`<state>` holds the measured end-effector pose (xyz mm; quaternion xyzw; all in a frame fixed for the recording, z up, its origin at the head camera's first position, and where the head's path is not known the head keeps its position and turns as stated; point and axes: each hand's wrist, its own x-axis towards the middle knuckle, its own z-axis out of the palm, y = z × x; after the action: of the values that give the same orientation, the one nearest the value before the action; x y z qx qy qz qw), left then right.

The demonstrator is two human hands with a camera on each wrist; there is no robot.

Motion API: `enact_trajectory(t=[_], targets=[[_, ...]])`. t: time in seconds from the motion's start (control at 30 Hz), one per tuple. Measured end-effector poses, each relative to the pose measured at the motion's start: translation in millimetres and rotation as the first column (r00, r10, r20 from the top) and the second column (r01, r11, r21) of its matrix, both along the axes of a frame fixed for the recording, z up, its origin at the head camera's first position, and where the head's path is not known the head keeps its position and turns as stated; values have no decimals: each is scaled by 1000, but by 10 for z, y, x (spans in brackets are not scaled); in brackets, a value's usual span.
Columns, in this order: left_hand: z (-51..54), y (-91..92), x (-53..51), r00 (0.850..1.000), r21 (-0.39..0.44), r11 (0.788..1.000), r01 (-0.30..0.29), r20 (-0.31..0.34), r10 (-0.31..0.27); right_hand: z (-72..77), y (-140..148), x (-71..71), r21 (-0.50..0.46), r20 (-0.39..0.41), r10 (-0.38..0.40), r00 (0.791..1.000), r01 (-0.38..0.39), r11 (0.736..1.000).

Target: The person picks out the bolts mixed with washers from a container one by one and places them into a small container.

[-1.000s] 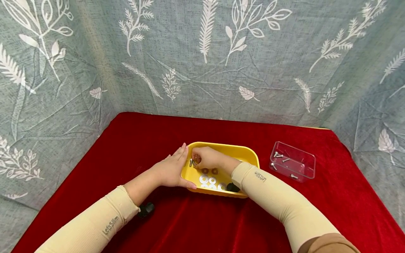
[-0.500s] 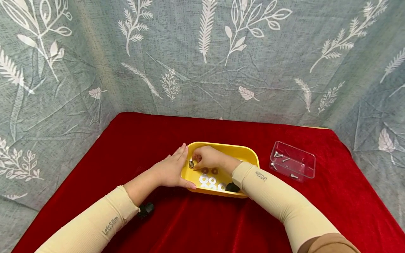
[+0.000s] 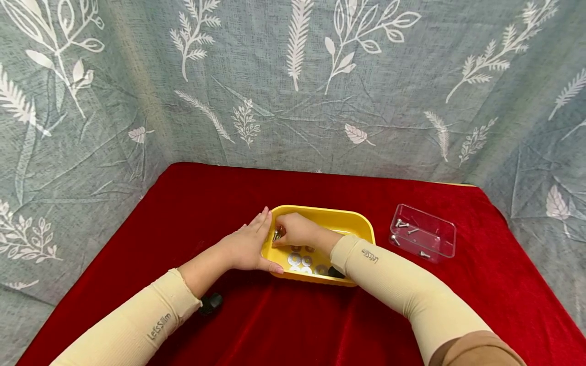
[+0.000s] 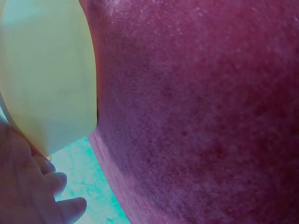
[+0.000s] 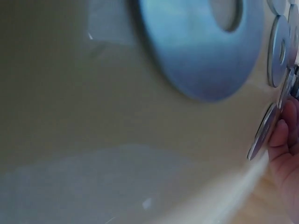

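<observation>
A yellow plastic bin [image 3: 348,217] stands mid-table in the head view. My left hand [image 3: 247,249] rests along its left end, fingers straight against the wall and thumb at the front corner; the left wrist view shows its fingertips beside the bin wall [image 4: 51,74]. Inside the bin's left end, my right hand [image 3: 295,231] pinches at a small silver screw [image 3: 276,235] between thumb and fingers; the hand partly hides it. Several round metal washers [image 3: 294,259] lie on the bin floor nearer the front. Large in the right wrist view is one washer [image 5: 201,60].
To the right stands a clear plastic box [image 3: 430,236] with several screws [image 3: 424,254]. A black object [image 3: 336,272] sits at the bin's front right, partly behind the right sleeve. Another black object [image 3: 211,303] lies by the left forearm. Red cloth [image 3: 220,193] covers the table.
My right hand has shifted slightly left toward the bin's left wall, its fingers closing in around the screws there. The left hand and the bin have stayed in place.
</observation>
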<state>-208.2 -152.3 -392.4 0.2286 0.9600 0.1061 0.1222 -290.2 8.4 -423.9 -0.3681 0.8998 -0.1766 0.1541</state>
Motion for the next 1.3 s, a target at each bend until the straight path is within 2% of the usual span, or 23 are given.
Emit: enact_trajectory(t=[0.23, 0.5, 0.6, 1.1, 1.3], targets=[[-4, -2, 1, 1000, 4, 1000, 3, -2, -3, -5, -14, 6, 25, -4, -14, 1000, 14, 1000], [-14, 0, 0, 1000, 6, 1000, 4, -5, -4, -12, -15, 9, 8, 20, -21, 1000, 21, 1000], [-15, 0, 0, 1000, -1, 1000, 4, -11, -4, -14, 1, -6, -9, 52, -14, 999, 14, 1000], [-9, -3, -1, 1000, -19, 1000, 14, -15, -14, 30, 114, -76, -89, 102, 38, 994, -28, 996], [-2, -4, -2, 1000, -12, 1000, 10, -5, -10, 78, 112, -99, -75, 84, 46, 995, -40, 996]])
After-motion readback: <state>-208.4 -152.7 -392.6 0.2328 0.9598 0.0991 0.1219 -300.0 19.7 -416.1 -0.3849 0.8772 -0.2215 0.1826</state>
